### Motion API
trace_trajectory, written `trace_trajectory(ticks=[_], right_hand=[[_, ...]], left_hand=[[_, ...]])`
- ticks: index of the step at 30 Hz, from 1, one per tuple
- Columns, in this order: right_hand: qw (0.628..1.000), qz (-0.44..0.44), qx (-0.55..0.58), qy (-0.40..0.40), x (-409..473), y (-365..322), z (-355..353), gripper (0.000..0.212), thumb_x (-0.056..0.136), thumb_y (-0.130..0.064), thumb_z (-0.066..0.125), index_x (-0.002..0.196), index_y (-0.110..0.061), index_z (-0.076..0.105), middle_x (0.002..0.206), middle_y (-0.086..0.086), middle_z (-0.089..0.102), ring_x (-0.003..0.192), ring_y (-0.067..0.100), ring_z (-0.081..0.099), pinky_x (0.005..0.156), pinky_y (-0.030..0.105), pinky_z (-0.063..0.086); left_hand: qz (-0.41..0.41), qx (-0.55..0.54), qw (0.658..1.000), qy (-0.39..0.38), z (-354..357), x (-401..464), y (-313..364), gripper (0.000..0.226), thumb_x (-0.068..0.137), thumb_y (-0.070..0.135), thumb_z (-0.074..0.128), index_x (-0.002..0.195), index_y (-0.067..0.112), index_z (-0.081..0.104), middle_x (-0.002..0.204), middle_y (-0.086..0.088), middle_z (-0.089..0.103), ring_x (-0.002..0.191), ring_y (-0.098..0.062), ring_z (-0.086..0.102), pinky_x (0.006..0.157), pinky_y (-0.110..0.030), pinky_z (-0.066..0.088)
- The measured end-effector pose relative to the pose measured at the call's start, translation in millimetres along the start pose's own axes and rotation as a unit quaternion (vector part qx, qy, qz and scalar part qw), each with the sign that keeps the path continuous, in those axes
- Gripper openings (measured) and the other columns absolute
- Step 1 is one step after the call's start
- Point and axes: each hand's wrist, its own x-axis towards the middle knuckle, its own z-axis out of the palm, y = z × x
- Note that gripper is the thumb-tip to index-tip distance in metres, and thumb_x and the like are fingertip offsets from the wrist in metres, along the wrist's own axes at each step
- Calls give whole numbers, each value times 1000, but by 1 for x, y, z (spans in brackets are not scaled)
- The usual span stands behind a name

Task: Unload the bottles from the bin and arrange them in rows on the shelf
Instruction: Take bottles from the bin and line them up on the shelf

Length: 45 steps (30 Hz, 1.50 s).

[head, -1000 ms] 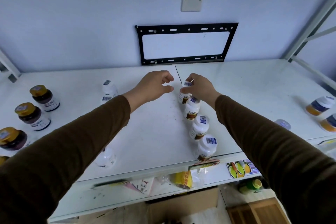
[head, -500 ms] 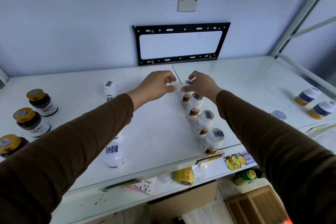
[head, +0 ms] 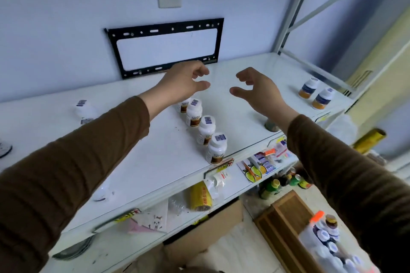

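Above the shelf: our left hand (head: 184,82) and right hand (head: 258,91) hover loosely curled, holding nothing.
Handling: white plastic bottles (head: 206,130) look light, rigid, tippy; we'd grip mid-body.

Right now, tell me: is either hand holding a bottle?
No. The left hand and right hand hang empty above the shelf, fingers loosely curled.

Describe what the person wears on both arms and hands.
Both arms are in long brown knitted sleeves with fine ribbing, ending at the wrists. The left hand and right hand are bare: no gloves, rings, watch or bracelets visible.
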Motion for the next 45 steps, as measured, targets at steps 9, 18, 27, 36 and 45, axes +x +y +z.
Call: trace_trajectory(ticks=[9, 18, 27, 36, 45], right_hand=[[997, 17, -20, 69, -111, 93, -82, 43, 87, -34, 71, 126, -20, 58, 119, -3, 64, 110, 15, 58, 88, 34, 48], [995, 78, -70, 7, -223, 248, -161, 52, 87, -38, 70, 131, -17, 53, 128, 6, 59, 117, 25, 55, 96, 42, 46], [981, 177, -63, -50, -286, 381, -168, 52, 86, -34, 71, 132, -17, 53, 128, 7, 58, 115, 29, 53, 90, 33, 40], [952, 286, -30, -106, -345, 521, -138, 49, 89, -28, 70, 133, -17, 52, 130, 8, 57, 115, 27, 55, 94, 35, 43], [910, 305, -6, -282, -401, 645, -105, 48, 88, -28, 69, 132, -17, 53, 127, 8, 60, 112, 28, 59, 88, 32, 46]], left_hand=[[83, -16, 995, -51, 107, -21, 116, 35, 87, 37, 70, 120, 29, 63, 122, 15, 62, 111, -5, 57, 92, -27, 48], [29, -73, 987, -138, 282, -58, 216, 38, 84, 30, 74, 121, 25, 63, 120, 9, 65, 110, -9, 61, 98, -35, 50], [-24, -72, 973, -219, 432, -81, 229, 41, 86, 34, 72, 123, 28, 59, 123, 9, 60, 112, -10, 59, 96, -39, 51], [-100, -64, 940, -318, 578, -95, 208, 44, 86, 26, 73, 127, 20, 58, 126, 1, 62, 108, -12, 59, 96, -31, 49], [-122, 55, 915, -381, 715, -126, 191, 46, 83, 30, 75, 125, 17, 60, 128, -4, 62, 115, -25, 58, 96, -38, 48]])
